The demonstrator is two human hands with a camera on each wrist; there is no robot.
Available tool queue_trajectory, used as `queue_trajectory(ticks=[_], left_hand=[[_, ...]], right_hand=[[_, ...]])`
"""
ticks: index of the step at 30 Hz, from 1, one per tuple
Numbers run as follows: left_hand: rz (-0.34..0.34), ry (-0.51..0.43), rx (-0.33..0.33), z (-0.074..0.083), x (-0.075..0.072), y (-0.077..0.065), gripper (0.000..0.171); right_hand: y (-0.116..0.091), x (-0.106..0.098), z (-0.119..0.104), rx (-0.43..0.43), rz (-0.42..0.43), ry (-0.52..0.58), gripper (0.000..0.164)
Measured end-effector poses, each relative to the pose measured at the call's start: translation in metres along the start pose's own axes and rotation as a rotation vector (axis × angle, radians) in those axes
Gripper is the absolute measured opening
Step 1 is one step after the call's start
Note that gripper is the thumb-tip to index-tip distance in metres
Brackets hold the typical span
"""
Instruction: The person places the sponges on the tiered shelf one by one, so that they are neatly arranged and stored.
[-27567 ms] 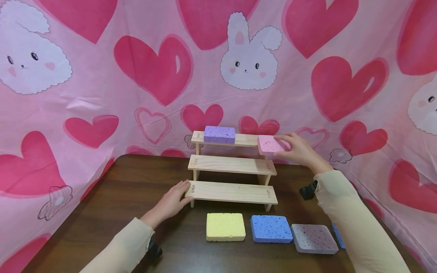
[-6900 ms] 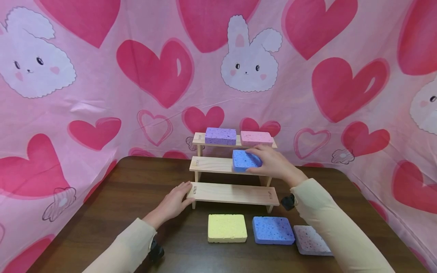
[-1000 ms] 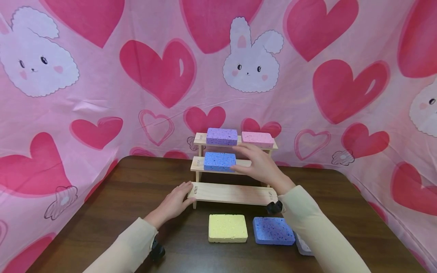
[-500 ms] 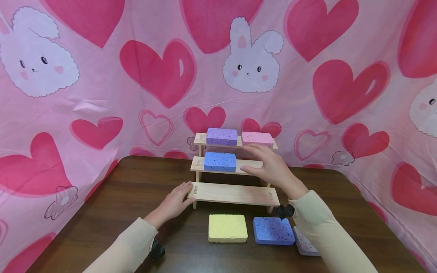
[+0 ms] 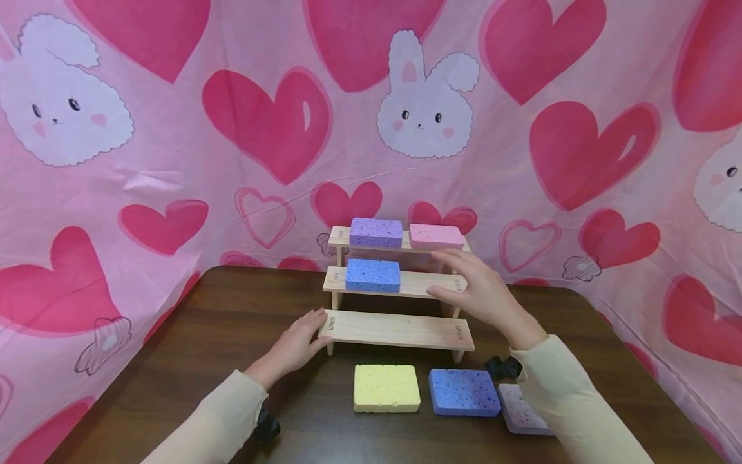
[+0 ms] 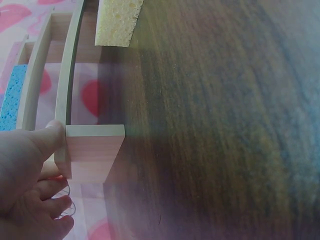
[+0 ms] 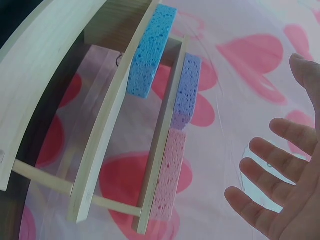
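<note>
While the person's left hand (image 5: 292,343) holds the left end of the lowest, nearest shelf of a three-step wooden stand (image 5: 400,327), thumb and forefinger pinching its corner, probably so that the stand does not slide, the right hand (image 5: 481,290) hovers by the right end of the middle shelf. Its thumb and fingers are spread, and they hold nothing; the right wrist view shows no contact with the wood. A speckled light-blue sponge (image 5: 373,275) lies flat on the left half of that middle shelf, apart from the hand, its near face close to the shelf's front edge. On the top, farthest shelf, a purple sponge (image 5: 376,232) at the left and a pink sponge (image 5: 437,236) at the right sit side by side with a narrow gap, so the blue one's place under the purple looks like deliberate lining-up. Nearer than the stand, on a dark wood-grain tabletop (image 5: 232,309), a row runs left to right: a pale yellow sponge (image 5: 386,388), a deeper blue sponge (image 5: 465,392) and a lilac-grey sponge (image 5: 522,411), partly hidden by the cream right sleeve (image 5: 580,406). They lie flat near the person, seemingly for easy reach.
</note>
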State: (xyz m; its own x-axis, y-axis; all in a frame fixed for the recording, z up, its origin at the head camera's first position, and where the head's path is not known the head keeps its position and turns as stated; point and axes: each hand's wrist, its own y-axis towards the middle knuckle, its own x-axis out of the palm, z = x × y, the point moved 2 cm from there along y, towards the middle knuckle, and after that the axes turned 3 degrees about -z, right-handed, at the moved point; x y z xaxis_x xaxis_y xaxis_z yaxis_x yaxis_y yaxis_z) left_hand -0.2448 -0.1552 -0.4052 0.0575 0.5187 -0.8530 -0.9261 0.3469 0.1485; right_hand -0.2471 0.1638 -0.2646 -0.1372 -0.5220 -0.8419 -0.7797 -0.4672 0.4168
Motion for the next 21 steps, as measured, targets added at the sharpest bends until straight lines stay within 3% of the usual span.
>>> queue_trajectory(ticks=[10,21], left_hand=[[-0.005,-0.003,-0.012,0.000,0.000,0.000,0.055],[0.004,0.004,0.005,-0.001,0.001,0.000,0.055]], right_hand=[[-0.017,-0.008,0.013,0.033,0.037,0.007,0.067],[-0.034,-0.015,0.024,-0.008,0.101,-0.052,0.061]])
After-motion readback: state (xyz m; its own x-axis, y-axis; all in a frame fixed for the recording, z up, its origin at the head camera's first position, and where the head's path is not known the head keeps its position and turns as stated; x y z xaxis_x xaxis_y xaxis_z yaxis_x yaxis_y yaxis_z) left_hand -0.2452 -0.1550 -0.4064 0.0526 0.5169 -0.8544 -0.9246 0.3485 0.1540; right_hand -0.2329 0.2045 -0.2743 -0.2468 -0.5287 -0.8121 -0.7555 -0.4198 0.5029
